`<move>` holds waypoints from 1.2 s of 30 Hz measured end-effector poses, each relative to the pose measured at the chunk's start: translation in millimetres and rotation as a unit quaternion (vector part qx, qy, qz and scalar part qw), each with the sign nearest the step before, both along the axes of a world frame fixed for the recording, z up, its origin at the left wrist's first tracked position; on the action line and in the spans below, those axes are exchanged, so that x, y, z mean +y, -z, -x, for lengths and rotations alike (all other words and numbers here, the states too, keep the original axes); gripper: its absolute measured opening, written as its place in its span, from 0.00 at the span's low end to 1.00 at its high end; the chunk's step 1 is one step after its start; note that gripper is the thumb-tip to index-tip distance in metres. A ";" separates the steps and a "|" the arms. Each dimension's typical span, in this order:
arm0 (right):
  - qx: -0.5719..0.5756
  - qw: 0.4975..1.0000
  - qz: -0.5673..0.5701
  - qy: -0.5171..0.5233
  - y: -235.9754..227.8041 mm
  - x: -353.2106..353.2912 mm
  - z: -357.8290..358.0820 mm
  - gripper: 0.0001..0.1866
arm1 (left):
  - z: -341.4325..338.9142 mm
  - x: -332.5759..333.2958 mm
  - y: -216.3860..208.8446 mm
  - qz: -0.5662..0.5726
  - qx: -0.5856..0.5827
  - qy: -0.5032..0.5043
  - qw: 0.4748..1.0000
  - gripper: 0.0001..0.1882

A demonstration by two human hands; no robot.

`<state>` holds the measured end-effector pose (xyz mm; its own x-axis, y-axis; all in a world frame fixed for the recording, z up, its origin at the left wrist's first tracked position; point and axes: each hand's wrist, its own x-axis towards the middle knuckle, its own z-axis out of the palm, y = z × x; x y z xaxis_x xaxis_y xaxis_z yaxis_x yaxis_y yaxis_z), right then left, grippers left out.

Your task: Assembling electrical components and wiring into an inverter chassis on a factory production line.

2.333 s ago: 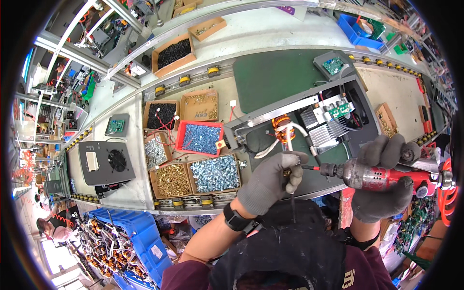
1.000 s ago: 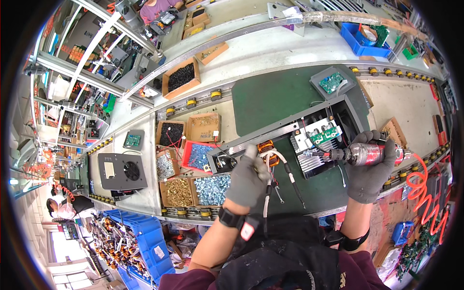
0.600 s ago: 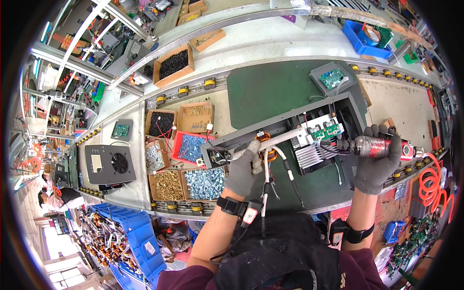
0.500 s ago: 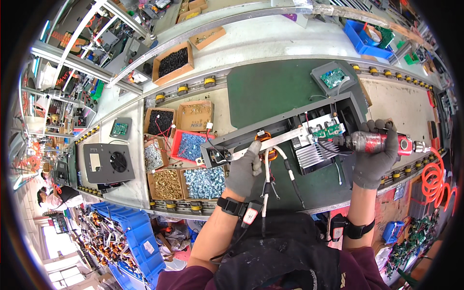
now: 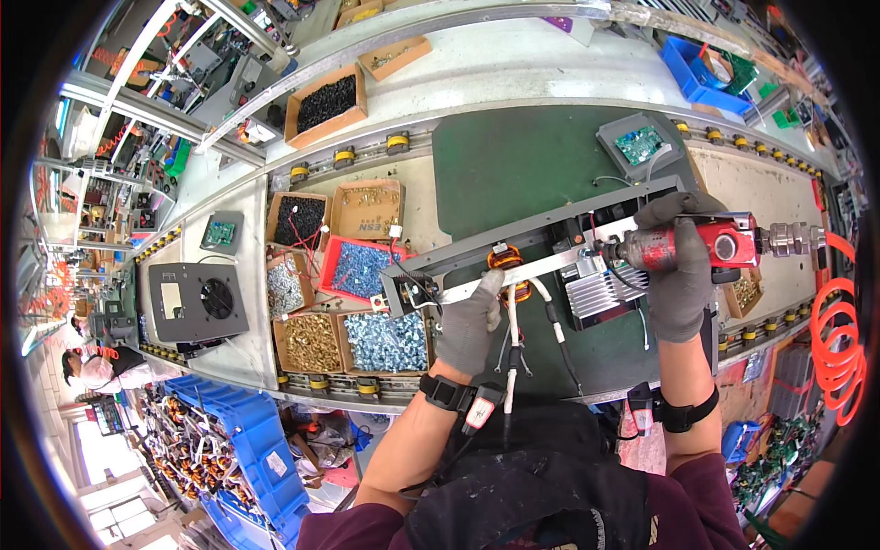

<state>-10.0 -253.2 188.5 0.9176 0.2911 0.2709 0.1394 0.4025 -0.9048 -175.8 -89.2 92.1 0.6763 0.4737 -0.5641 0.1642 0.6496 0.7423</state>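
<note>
R hand (image 5: pixel 680 291) fingers are clamped round the red driver (image 5: pixel 735 240), long axis approx. L–R, nose pointing left at the bar's (image 5: pixel 550 264) right end by the heatsink (image 5: pixel 598 301); contact unclear. L hand (image 5: pixel 469 325) is at the bar's left part, fingers touching it, can't tell if gripping. Bar runs near-left to far-right over the coil (image 5: pixel 502 259), near side of the chassis' (image 5: pixel 541 226) far wall; R hand's nearer its right end.
</note>
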 end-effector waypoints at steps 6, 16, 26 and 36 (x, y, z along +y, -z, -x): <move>-0.075 0.991 0.104 -0.041 -14.0 26.7 9.7 0.15 | 3.2 -1.6 0.1 -0.036 -0.007 0.032 0.999 0.16; 0.204 0.966 -0.076 -0.142 16.9 33.4 -6.4 0.12 | 21.6 5.5 -10.3 0.006 -0.009 0.110 0.994 0.11; -0.044 0.988 0.125 -0.079 -24.1 33.5 6.0 0.12 | 53.6 11.7 -79.9 -0.012 0.017 0.121 0.992 0.15; -0.043 0.989 -0.107 -0.093 -69.2 -12.5 71.8 0.23 | -3.7 -29.2 -85.0 0.180 -0.088 0.162 0.966 0.23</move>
